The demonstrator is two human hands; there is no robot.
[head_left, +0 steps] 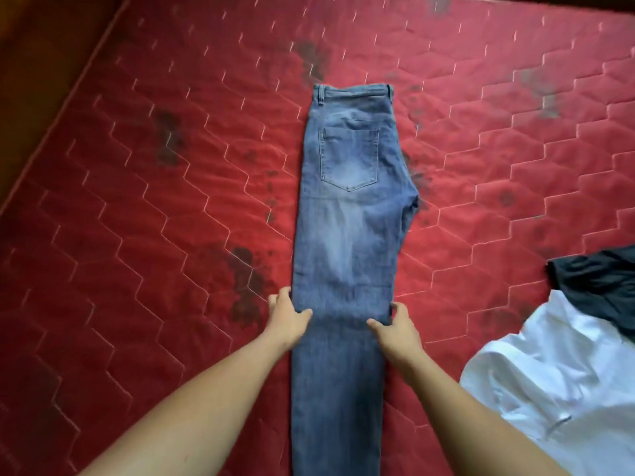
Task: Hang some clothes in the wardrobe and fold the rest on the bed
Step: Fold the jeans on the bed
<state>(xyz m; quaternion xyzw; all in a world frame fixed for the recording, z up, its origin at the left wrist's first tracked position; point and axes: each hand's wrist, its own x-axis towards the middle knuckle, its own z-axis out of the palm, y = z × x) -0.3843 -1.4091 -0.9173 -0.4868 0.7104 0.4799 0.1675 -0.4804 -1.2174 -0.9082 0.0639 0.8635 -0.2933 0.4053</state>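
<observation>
A pair of blue jeans [350,207] lies flat on the red quilted mattress [144,187], folded lengthwise leg on leg, waistband far from me and one back pocket facing up. My left hand [287,319] grips the jeans' left edge at about knee height, thumb on top of the denim. My right hand [397,326] grips the right edge at the same height, thumb on the cloth and fingers curled round the edge. The lower legs run toward me between my forearms and out of the bottom of the view.
A crumpled white shirt [556,379] lies at the right near edge of the mattress, with a dark garment [604,283] partly on top of it. The brown wooden bed frame [41,63] runs along the left side. Dark stains mark the mattress.
</observation>
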